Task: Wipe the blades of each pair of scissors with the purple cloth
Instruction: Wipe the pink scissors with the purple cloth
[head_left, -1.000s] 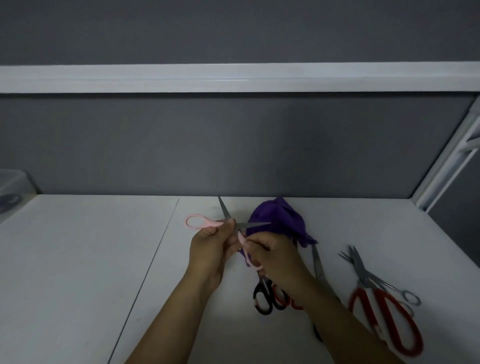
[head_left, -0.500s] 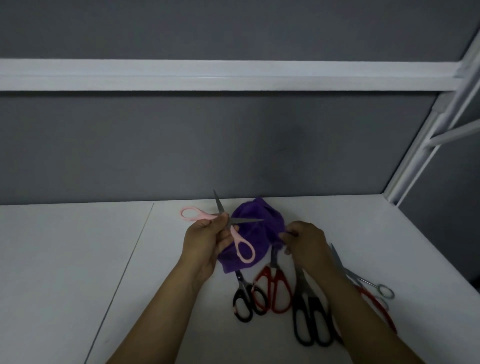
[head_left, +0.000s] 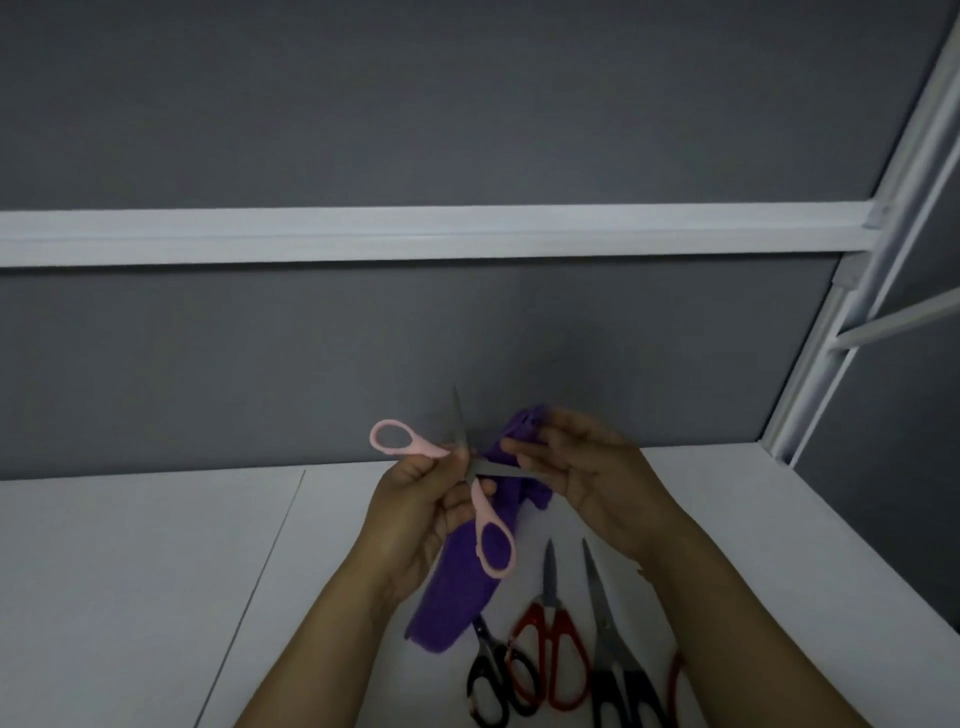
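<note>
My left hand (head_left: 415, 499) grips the pink-handled scissors (head_left: 480, 512) near the pivot and holds them above the table, spread wide. One blade points up and the other points right. My right hand (head_left: 597, 483) pinches the top of the purple cloth (head_left: 457, 587), which hangs from my fingers down to the table behind the scissors. The right-pointing blade lies across the cloth, close to my right fingers. Small black-handled scissors (head_left: 488, 686), red-handled scissors (head_left: 550, 649) and large black-handled scissors (head_left: 618, 670) lie on the table below my hands.
The white table (head_left: 130, 571) has a seam running down its left part. A grey partition wall with a white rail (head_left: 415, 234) stands behind it. White frame posts (head_left: 810, 389) rise at the right. A red handle (head_left: 675, 675) shows beside my right forearm.
My right hand has lifted the purple cloth off the table and brought it up to the scissors' right-pointing blade. The left hand keeps its hold on the pink scissors.
</note>
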